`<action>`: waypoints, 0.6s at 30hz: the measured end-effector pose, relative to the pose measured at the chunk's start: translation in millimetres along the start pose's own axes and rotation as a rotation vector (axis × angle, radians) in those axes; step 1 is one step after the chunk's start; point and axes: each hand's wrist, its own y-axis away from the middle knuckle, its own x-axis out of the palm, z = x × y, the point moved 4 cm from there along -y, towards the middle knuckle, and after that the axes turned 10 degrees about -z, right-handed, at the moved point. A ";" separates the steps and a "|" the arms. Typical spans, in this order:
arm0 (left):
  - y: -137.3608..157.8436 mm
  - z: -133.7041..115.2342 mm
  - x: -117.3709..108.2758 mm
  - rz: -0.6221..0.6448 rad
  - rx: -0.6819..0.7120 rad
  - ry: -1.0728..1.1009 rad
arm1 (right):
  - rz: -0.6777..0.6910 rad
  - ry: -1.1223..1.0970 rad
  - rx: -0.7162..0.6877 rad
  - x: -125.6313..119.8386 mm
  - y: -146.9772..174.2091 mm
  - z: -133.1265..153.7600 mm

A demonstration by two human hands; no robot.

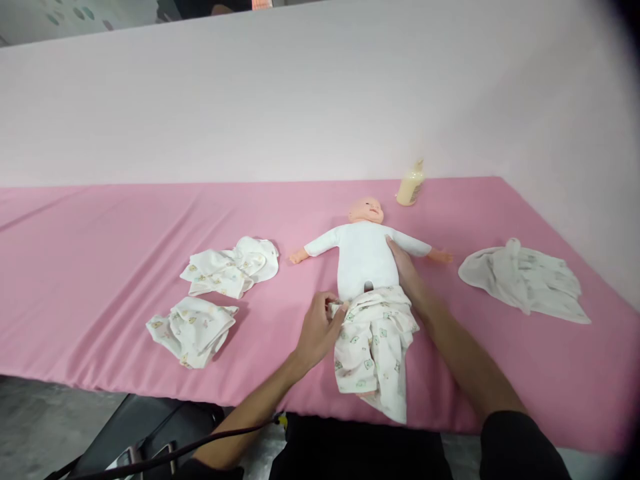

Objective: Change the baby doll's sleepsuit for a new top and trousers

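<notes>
In the head view, the doll (369,257) is lying on its back on the pink bench (110,267), with the printed pants (373,340) around its legs, and the person's left hand (323,323) is pinching the edge of these pants at the waist. The right hand (401,267) is placed against the side of the doll's body, below its arm, but its fingers are mostly hidden, so one cannot tell whether it is gripping. Two folded printed clothes (193,332) lie to the left, a white cloth (525,280) to the right, and a bottle (410,187) stands beyond the doll's head.
</notes>
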 end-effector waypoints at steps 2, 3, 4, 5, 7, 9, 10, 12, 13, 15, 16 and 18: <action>8.3 3.5 -1.9 0.016 0.035 -0.045 | -0.062 -0.057 0.102 -0.5 1.2 2.4; 10.1 4.1 -3.3 0.032 0.066 -0.064 | -0.091 -0.065 0.133 -2.2 2.3 2.5; 10.7 4.2 -5.4 0.055 0.100 -0.079 | -0.111 -0.057 0.142 -5.5 4.5 2.0; 10.6 4.1 -8.2 0.084 0.132 -0.088 | -0.130 -0.042 0.142 -10.8 8.1 0.5; 9.4 4.5 -15.0 0.167 0.178 -0.079 | -0.144 0.009 0.135 -27.4 21.9 -4.5; 8.9 5.6 -21.2 0.279 0.216 -0.056 | -0.091 0.098 0.130 -48.1 44.5 -9.2; 9.1 6.5 -23.6 0.327 0.228 -0.052 | 0.005 0.174 0.122 -56.6 58.3 -10.5; 10.2 9.0 -26.7 0.382 0.228 -0.061 | 0.197 0.261 0.088 -71.3 85.7 -9.6; 10.9 10.2 -27.0 0.394 0.215 -0.069 | 0.266 0.289 0.100 -77.4 97.2 -9.5; 12.2 11.6 -25.9 0.392 0.182 -0.074 | 0.336 0.314 0.086 -86.0 111.5 -8.0; 12.6 11.5 -24.8 0.384 0.168 -0.070 | 0.358 0.325 0.074 -88.0 114.7 -8.0; 12.9 10.4 -22.7 0.360 0.147 -0.052 | 0.389 0.341 0.043 -88.4 115.7 -9.5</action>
